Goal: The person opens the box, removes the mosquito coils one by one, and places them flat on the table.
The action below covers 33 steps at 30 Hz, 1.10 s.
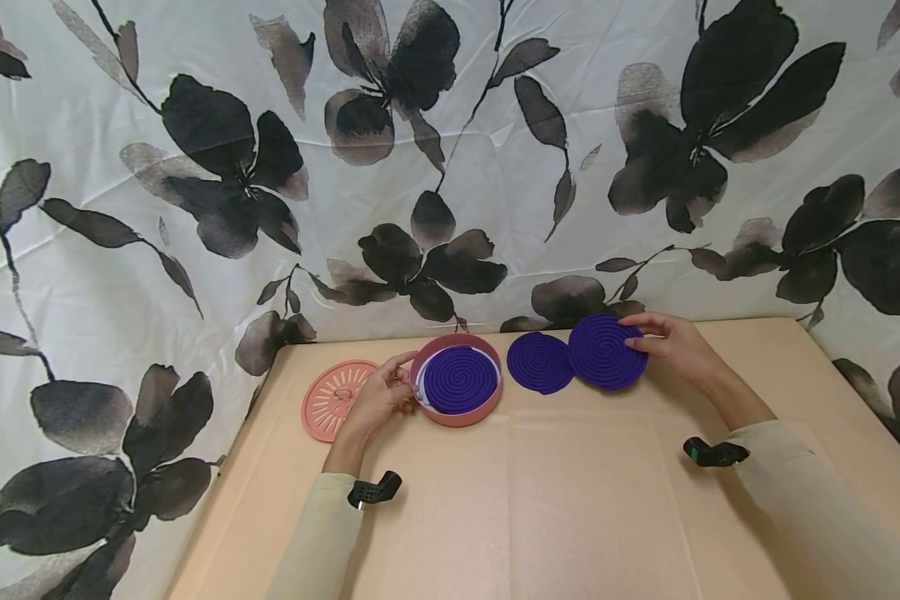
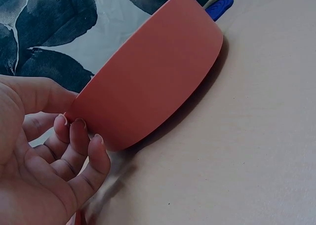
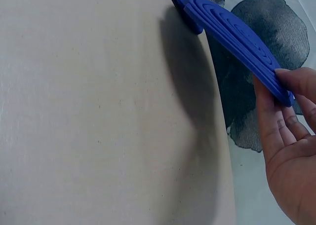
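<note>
My left hand [image 1: 381,393] pinches the rim of a round terracotta-coloured container [image 1: 457,422] between thumb and fingers. Inside the container lies a dark blue coaster [image 1: 461,380] with a spiral pattern, and a pale inner edge shows around it. The container's smooth outer wall [image 2: 148,72] fills much of the left wrist view. My right hand [image 1: 671,340] pinches the right edge of another blue spiral coaster [image 3: 242,37], which is tilted and raised above the table. A third blue coaster [image 1: 538,363] sits between that one and the container, its right side meeting the held coaster.
A coral slotted disc [image 1: 333,396] lies left of the container, partly behind my left hand. The light wooden table [image 1: 540,517] ends at a floral cloth [image 1: 480,167] hanging behind it. Black bands with devices circle both wrists.
</note>
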Tool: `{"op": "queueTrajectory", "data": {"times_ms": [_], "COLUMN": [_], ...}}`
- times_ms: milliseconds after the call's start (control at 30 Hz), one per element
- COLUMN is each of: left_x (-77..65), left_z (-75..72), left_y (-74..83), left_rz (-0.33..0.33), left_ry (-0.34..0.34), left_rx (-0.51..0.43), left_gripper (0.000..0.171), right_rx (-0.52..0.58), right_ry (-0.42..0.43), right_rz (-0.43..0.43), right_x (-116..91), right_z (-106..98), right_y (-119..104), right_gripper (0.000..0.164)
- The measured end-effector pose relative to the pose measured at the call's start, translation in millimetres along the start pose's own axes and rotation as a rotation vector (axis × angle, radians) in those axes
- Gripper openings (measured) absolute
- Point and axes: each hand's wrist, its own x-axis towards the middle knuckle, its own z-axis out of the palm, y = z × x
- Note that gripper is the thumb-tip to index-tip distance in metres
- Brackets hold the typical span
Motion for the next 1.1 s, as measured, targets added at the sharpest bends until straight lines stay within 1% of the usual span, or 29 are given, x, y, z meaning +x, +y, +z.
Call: {"op": "queueTrajectory", "data": {"times_ms": [100, 133, 467, 767, 1000, 1100], "left_x": [-0.2, 0.0, 1.1, 3.9, 5.1, 4.9], "left_z": [0.5, 0.5, 1.9, 3.1, 3.0, 3.6], "left_y": [0.2, 0.1, 0.6, 0.3, -0.2, 0.3], "left_rz": [0.002, 0.004, 0.000, -0.005, -0.003, -0.005], "left_ry": [0.000, -0.002, 0.011, 0.019, 0.021, 0.023], "left_rx": [0.002, 0.001, 0.013, 0.010, 0.008, 0.004], "left_gripper": [0.062, 0.062, 0.062, 0.062, 0.062, 0.063], "right_rx": [-0.013, -0.014, 0.041, 0.014, -0.003, -0.012], "right_ry": [0.003, 0.006, 0.015, 0.017, 0.013, 0.004], "right_rz": [0.002, 0.002, 0.002, 0.021, 0.032, 0.028], "right_x": [-1, 1, 7, 10, 9, 12], "right_z": [-2, -3, -10, -13, -14, -16], "right_y": [1, 6, 16, 19, 12, 16], "right_gripper": [0.044, 0.044, 0.046, 0.047, 0.044, 0.044]}}
